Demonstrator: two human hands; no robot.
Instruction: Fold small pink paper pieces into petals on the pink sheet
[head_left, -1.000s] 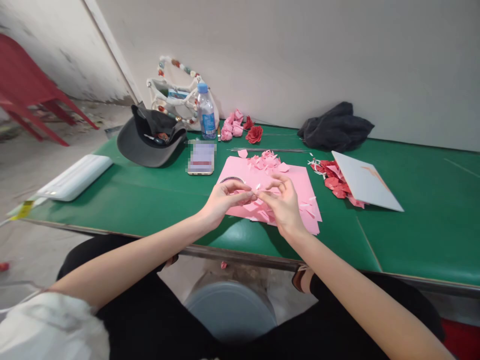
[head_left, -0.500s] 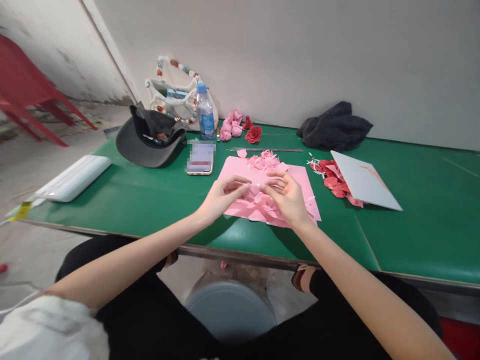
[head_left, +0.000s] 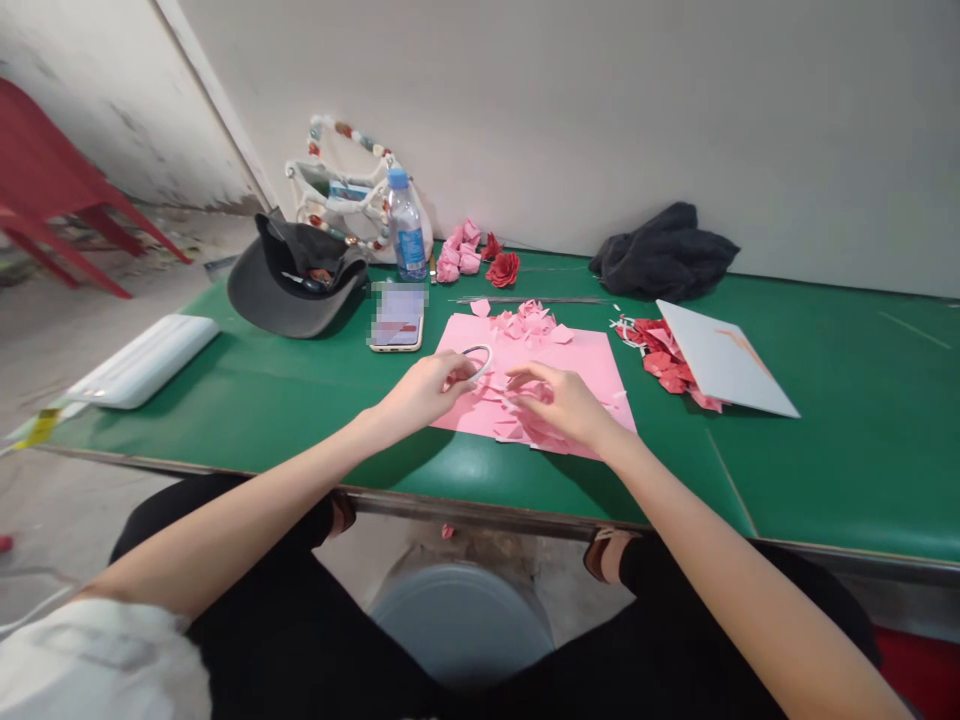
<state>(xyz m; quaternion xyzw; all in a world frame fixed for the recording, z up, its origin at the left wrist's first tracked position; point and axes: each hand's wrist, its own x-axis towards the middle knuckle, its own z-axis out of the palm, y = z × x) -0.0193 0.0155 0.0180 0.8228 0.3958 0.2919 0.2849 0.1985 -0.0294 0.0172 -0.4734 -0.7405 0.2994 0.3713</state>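
Head view: the left hand (head_left: 427,390) has drawn away from the right hand (head_left: 566,405), ending their fingertip pinch. Its half-curled fingers sit just beside a thin pale ring (head_left: 489,358) over a flat pink paper sheet (head_left: 585,360); any grip on it cannot be told. The right hand, loosely open and seemingly empty, hovers over torn pink paper scraps (head_left: 529,425).

We record the operator's dress as black trousers (head_left: 300,620), a loose white sleeve (head_left: 105,650) on the left upper arm, and brown strap sandals (head_left: 600,555).
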